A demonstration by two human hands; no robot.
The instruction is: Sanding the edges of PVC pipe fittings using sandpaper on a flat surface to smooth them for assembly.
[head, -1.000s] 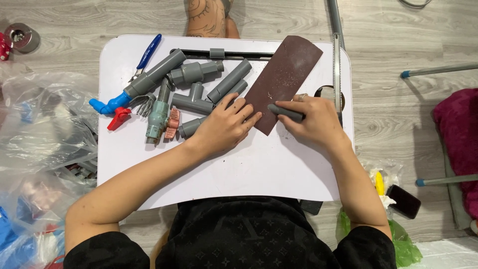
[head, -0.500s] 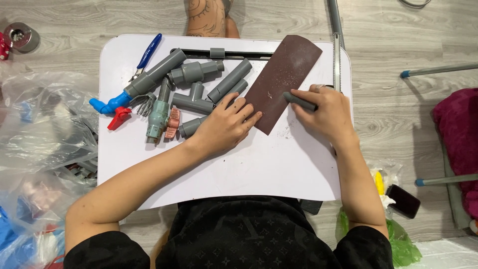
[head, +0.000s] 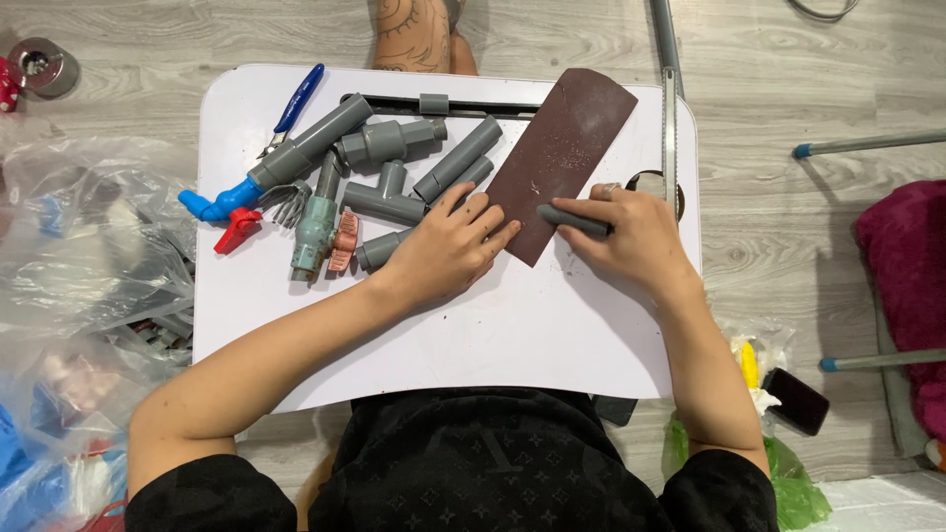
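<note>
There is one camera, worn on the person's head. It looks straight down, from quite near, at the white table (head: 443, 345). The table's near edge meets the person's lap, and floor (head: 788, 69) shows past its other edges.

Your left hand (head: 448, 251) lies flat, palm down, fingers spread. Your right hand (head: 631, 241) is curled, fingertips pinched closed, both forearms angled inward.

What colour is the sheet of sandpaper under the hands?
The sandpaper is dark reddish brown, seen best in the head view.
</note>
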